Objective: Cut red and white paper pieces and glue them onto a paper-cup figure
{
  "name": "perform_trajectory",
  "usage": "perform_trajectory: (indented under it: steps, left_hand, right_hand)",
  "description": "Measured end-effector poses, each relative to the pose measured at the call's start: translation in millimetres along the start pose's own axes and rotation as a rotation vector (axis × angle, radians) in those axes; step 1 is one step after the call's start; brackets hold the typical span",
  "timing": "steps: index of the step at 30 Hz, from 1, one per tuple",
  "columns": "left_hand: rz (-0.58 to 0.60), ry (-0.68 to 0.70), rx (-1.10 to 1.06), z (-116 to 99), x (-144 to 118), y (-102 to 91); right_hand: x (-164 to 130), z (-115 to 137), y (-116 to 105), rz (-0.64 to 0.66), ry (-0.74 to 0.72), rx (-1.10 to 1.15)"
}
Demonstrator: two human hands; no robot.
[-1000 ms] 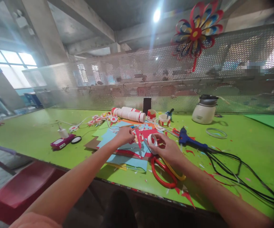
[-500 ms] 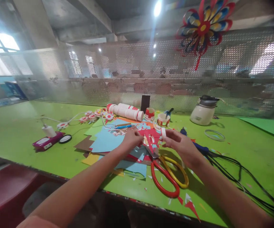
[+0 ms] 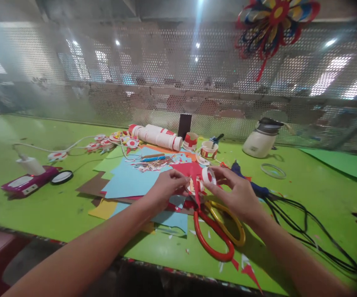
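My right hand [image 3: 238, 196] grips a small white ring [image 3: 208, 176], tilted so its opening shows. To its left, my left hand [image 3: 170, 185] has thumb and forefinger pinched together; what lies between the fingertips is too small to make out. Between both hands are a pointed red paper strip [image 3: 196, 187] and some white-and-red cut pieces. Just below them lie large scissors with one red handle [image 3: 215, 237] and one yellow handle [image 3: 228, 222], their blades partly covered. Blue paper sheets [image 3: 132, 177] spread beside and under my left hand.
Behind are white paper rolls [image 3: 156, 136], a red-and-white cup [image 3: 191, 141] and a black upright slab [image 3: 185, 126]. A blue glue gun [image 3: 255, 185] with black cables lies right, a jug [image 3: 260, 138] beyond. At left sits a purple power strip [image 3: 30, 181]. A pinwheel [image 3: 279, 16] hangs above.
The view has tipped down and shifted slightly. My right hand has turned the white ring so its opening faces me more. My left hand stays pinched beside it.
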State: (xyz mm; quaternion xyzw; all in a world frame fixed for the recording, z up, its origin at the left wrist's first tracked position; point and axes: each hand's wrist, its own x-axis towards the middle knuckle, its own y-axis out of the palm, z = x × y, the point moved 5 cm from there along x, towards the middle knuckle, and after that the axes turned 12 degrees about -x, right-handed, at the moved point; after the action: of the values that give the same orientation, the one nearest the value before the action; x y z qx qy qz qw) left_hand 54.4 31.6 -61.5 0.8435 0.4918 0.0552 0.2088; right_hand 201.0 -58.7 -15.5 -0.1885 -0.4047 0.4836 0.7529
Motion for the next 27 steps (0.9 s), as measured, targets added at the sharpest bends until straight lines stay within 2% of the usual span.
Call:
perform_trajectory:
  steps: [4, 9, 15, 27]
  left_hand:
    - [0.027, -0.056, -0.059, 8, -1, 3.3]
    - [0.048, -0.099, -0.145, 14, -4, 7.4]
    - [0.075, -0.098, -0.178, 11, -8, 12.3]
    - [0.098, -0.052, -0.083, 9, -15, 15.1]
  right_hand:
    - [-7, 11, 1, -0.103, -0.177, -0.296]
    - [-13, 14, 6, -0.058, -0.231, -0.506]
    - [-14, 17, 3, -0.047, -0.243, -0.552]
    - [-14, 16, 3, -0.087, -0.276, -0.677]
